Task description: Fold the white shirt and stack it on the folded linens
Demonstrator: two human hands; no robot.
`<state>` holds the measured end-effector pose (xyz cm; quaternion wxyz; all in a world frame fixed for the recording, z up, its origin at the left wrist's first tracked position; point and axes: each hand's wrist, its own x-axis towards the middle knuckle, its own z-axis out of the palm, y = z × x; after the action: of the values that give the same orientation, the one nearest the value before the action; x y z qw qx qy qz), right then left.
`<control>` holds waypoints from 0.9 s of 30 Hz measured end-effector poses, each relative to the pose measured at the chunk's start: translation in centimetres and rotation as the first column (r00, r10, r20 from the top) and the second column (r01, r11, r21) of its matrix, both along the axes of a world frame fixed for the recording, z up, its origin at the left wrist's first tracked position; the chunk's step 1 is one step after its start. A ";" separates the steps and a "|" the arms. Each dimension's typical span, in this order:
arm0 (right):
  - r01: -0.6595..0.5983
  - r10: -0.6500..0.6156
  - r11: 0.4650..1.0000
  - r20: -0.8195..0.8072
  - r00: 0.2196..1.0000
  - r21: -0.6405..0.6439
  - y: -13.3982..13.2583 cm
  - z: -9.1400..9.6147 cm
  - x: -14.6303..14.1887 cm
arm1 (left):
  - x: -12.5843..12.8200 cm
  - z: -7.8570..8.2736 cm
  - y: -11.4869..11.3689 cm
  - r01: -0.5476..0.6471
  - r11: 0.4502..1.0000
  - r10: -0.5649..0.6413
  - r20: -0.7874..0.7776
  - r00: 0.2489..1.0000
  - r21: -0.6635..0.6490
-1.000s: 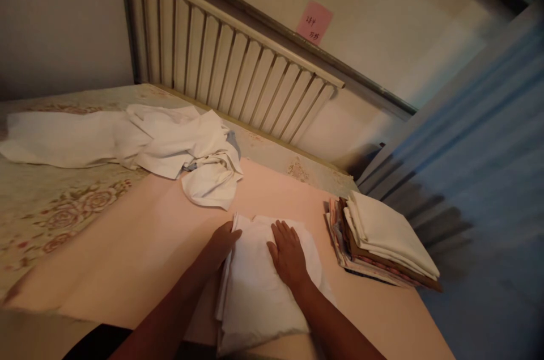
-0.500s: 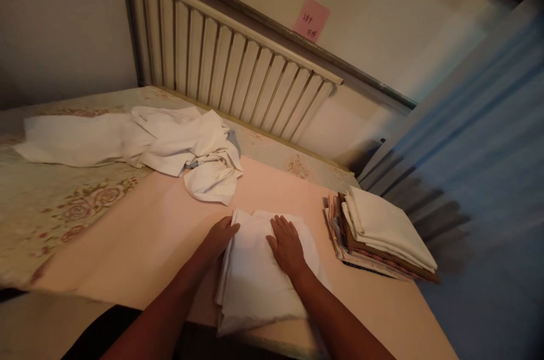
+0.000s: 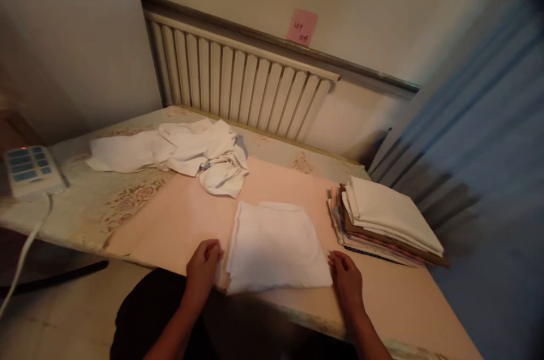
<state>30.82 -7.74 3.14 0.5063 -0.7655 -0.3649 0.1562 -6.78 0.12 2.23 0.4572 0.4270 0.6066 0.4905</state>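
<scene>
Because your left hand [image 3: 203, 269] and right hand [image 3: 348, 280] sit at either side of the folded white cloth [image 3: 276, 249], work its two edges together, not one at a time. Left: fingers curled in, just beside the left edge. Right: fingers bent, tips at the right edge. No firm grip shows on either; whether any fingertip actually pinches fabric, cannot tell. Cloth lies flat between your hands, on the pink sheet [image 3: 165, 229] over the worktop [image 3: 89, 195], nearest edge close to the front rim; can't tell if it overhangs.

Step looks like straightening edges, so judge it by the layers. By your left hand they show slightly out of line; tuck them in with light sideways pressure there while the right hand steadies its own edge. Far edge, ahead of your hands, has a small step in it: ease that level with flat fingers. Thin, soft-looking fabric will probably ruck up if pushed hard, so smooth outward from the middle.

Mind your right side: the folded stack [image 3: 391, 218] is beyond your right hand, apart from the cloth. Rumpled white fabric [image 3: 191, 147] lies ahead of your left hand, near the cloth's far left corner but not touching; don't push the far edge into it.
</scene>
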 end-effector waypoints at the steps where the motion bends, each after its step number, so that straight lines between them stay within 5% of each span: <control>1: -0.020 0.020 1.000 -0.072 0.997 0.000 -0.5 -0.1 0.1 | 0.0 0.1 -0.9 0.012 1.000 -0.012 -0.037 0.999 -0.005; 6: -0.138 0.125 0.990 -0.270 0.955 -0.027 -0.7 0.2 -0.2 | 1.2 0.6 -4.0 0.162 0.985 -0.165 -0.063 0.984 -0.054; 13: -0.297 0.253 0.954 -0.442 0.861 -0.031 -1.5 0.3 0.0 | 2.0 0.6 -4.9 0.185 0.964 -0.217 -0.160 0.963 -0.194; 21: -0.481 0.435 0.873 -0.581 0.688 0.084 -3.0 0.5 0.5 | 2.2 1.4 -5.6 0.256 0.936 -0.248 0.066 0.967 -0.240; 27: -0.437 0.372 0.898 -0.616 0.695 0.049 -3.2 0.2 0.5 | 2.4 2.7 -5.6 0.240 0.909 -0.180 0.199 0.963 -0.340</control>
<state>31.35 -10.89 3.33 0.5102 -0.5986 -0.3325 0.5204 -4.34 -5.52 4.90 0.6260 0.3573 0.5972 0.3519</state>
